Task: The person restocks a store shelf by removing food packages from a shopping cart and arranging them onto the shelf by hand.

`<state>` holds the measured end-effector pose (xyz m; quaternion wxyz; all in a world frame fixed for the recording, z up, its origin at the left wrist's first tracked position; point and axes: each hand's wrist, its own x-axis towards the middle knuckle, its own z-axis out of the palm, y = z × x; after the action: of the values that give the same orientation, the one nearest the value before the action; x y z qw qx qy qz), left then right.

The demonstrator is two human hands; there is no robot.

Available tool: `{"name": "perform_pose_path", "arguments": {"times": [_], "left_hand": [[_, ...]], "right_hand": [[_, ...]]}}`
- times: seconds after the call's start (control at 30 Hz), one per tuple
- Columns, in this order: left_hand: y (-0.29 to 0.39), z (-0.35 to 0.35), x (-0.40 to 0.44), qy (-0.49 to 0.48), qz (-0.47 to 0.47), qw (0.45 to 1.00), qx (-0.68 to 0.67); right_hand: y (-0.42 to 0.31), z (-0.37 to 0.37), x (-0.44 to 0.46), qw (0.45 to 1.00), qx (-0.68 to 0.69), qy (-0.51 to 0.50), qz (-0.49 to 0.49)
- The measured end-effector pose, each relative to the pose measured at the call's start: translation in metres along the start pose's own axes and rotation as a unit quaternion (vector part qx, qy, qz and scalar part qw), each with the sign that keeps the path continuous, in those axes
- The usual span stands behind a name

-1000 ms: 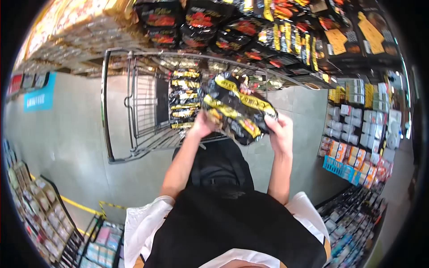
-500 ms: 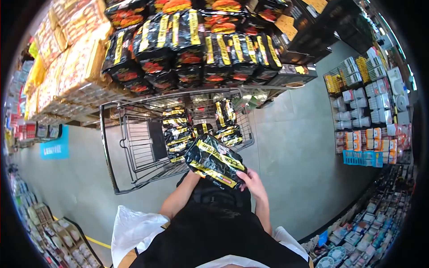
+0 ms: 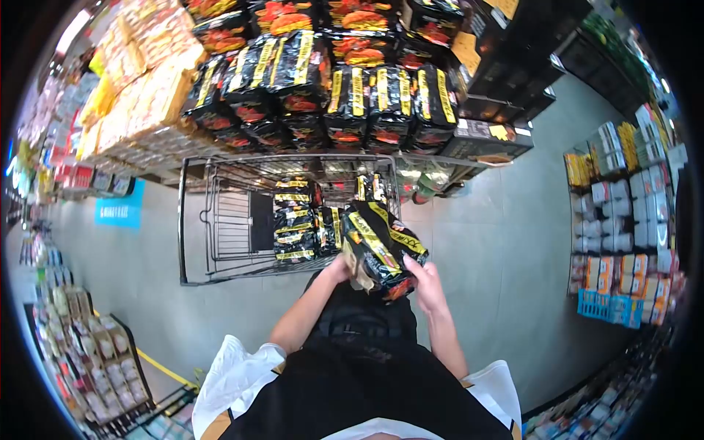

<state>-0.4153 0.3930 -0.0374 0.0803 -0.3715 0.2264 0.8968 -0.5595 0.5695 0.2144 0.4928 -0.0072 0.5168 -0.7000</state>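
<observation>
Between my two hands is a glossy black pack with yellow lettered bands, held tilted above the near side of a wire shopping cart. My left hand grips its left side, the fingers partly hidden behind it. On the lower right edge, my right hand presses with the thumb on top. Stacked packs of the same look stand inside the cart just left of the held one. More packs lie at the cart's far right, partly covered.
Beyond the cart rises a display of black packs, with yellowish wrapped goods on its left and dark boxes on its right. A rack with white containers stands across the grey floor. Another shelf is at lower left.
The held pack has turned and moved right, with its left side now facing up more. Both hands shifted right with it. More of the stacked packs in the cart shows.
</observation>
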Motion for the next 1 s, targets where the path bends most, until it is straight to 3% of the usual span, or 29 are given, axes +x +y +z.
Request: {"name": "perform_pose_path", "arguments": {"times": [0.03,0.07,0.17,0.23,0.3,0.37,0.43,0.5,0.57,0.6,0.73,0.8,0.83,0.9,0.93,0.97,1.0], "left_hand": [[0.011,0.016,-0.015,0.014,0.032,0.99,0.139],[0.023,0.028,-0.036,0.109,-0.001,0.978,0.18],[0.038,0.003,-0.066,0.141,0.046,0.968,0.202],[0.033,-0.04,-0.071,0.205,0.101,0.94,0.254],[0.019,-0.102,-0.071,0.264,0.257,0.825,0.428],[0.026,-0.111,-0.097,0.411,0.219,0.749,0.472],[0.027,-0.12,-0.116,0.485,0.227,0.732,0.42],[0.025,-0.14,-0.128,0.491,0.229,0.728,0.419],[0.016,-0.165,-0.13,0.497,0.28,0.697,0.435],[0.019,-0.167,-0.139,0.484,0.273,0.69,0.464],[0.026,-0.178,-0.158,0.518,0.262,0.687,0.437],[0.044,-0.163,-0.178,0.6,0.142,0.606,0.503],[0.052,-0.162,-0.187,0.593,0.136,0.59,0.531],[0.063,-0.173,-0.19,0.565,0.151,0.56,0.586],[0.069,-0.178,-0.191,0.515,0.176,0.573,0.613],[0.068,-0.189,-0.188,0.443,0.207,0.587,0.645],[0.068,-0.202,-0.189,0.328,0.179,0.586,0.719]], "right_hand": [[-0.007,0.0,0.005,1.0,-0.023,-0.005,0.002],[-0.016,0.005,0.01,0.999,-0.041,-0.021,-0.012],[-0.046,0.014,0.03,0.996,-0.071,-0.05,-0.036],[-0.073,0.038,0.041,0.992,-0.041,-0.039,-0.111],[-0.099,0.059,0.059,0.983,-0.038,-0.036,-0.177],[-0.124,0.085,0.08,0.973,-0.03,-0.052,-0.222],[-0.143,0.116,0.106,0.962,-0.012,-0.055,-0.266],[-0.15,0.135,0.155,0.953,0.004,-0.061,-0.298],[-0.156,0.162,0.203,0.964,-0.001,0.003,-0.266],[-0.145,0.149,0.263,0.939,0.023,-0.083,-0.332],[-0.123,0.151,0.347,0.962,-0.027,-0.101,-0.251],[-0.108,0.149,0.355,0.965,-0.055,-0.069,-0.247],[-0.109,0.154,0.347,0.962,-0.076,-0.073,-0.251],[-0.114,0.18,0.314,0.965,-0.093,-0.01,-0.244],[-0.112,0.182,0.314,0.964,-0.087,0.001,-0.25],[-0.111,0.176,0.32,0.963,-0.081,0.012,-0.258],[-0.108,0.16,0.325,0.965,-0.091,-0.033,-0.243]]}}
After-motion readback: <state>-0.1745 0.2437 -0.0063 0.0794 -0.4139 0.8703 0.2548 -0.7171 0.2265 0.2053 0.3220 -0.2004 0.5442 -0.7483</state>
